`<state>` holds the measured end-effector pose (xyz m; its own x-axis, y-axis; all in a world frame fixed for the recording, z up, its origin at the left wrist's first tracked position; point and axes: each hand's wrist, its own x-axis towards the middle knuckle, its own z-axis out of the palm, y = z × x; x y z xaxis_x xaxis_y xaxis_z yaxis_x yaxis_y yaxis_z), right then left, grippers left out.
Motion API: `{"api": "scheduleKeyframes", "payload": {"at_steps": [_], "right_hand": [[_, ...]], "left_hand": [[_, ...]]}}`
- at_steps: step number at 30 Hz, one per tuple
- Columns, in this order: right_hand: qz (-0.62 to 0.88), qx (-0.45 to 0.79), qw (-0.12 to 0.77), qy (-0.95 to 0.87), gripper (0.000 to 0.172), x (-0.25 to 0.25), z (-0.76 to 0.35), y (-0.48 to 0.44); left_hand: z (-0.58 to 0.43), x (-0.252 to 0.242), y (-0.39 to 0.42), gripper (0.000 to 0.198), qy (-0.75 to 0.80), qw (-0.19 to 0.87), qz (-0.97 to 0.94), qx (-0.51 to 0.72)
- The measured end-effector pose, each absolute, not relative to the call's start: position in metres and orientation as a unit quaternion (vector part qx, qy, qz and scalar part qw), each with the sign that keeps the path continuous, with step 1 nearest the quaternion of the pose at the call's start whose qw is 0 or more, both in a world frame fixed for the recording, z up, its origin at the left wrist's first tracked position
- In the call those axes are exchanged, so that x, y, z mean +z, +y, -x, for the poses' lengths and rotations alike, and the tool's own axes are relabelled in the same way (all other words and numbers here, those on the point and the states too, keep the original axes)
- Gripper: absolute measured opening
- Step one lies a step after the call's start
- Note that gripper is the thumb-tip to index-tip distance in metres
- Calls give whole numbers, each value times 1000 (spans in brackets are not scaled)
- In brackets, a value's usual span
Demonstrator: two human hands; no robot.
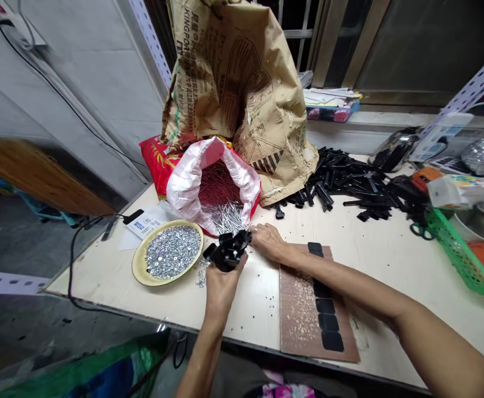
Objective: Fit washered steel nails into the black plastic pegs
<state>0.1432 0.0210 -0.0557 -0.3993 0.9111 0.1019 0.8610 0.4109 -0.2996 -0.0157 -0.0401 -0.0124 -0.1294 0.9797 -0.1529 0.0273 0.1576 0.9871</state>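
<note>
My left hand (222,282) is closed round a bunch of black plastic parts (227,249), held just above the table. My right hand (268,241) rests on the table beside them, its fingers curled at the pile of long metal screws (228,219) spilling from the red and white bag (192,185). What the right fingers pinch is too small to make out. A yellow dish (140,264) full of small silver nuts stands to the left of my left hand.
A brown board (302,309) with a row of black pads lies under my right forearm. A heap of black plastic parts (345,182) sits behind. A large brown paper sack (233,83) stands at the back, a green basket (457,254) at the right edge.
</note>
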Motion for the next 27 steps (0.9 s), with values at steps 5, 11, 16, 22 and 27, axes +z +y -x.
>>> {"api": "scheduleKeyframes", "payload": {"at_steps": [5, 11, 16, 22, 27], "right_hand": [[543, 202, 359, -732, 20, -13, -165, 27], [377, 366, 592, -611, 38, 57, -152, 4], [351, 384, 573, -633, 30, 61, -135, -9], [356, 376, 528, -673, 24, 50, -133, -9], [380, 258, 480, -747, 15, 51, -133, -11]], "left_hand": [[23, -21, -36, 31, 566, 547, -401, 468], [8, -30, -35, 19, 631, 392, -530, 408], [-3, -16, -39, 15, 633, 361, -557, 399], [0, -14, -37, 17, 629, 354, -558, 411], [-1, -13, -35, 18, 614, 365, -544, 440]]}}
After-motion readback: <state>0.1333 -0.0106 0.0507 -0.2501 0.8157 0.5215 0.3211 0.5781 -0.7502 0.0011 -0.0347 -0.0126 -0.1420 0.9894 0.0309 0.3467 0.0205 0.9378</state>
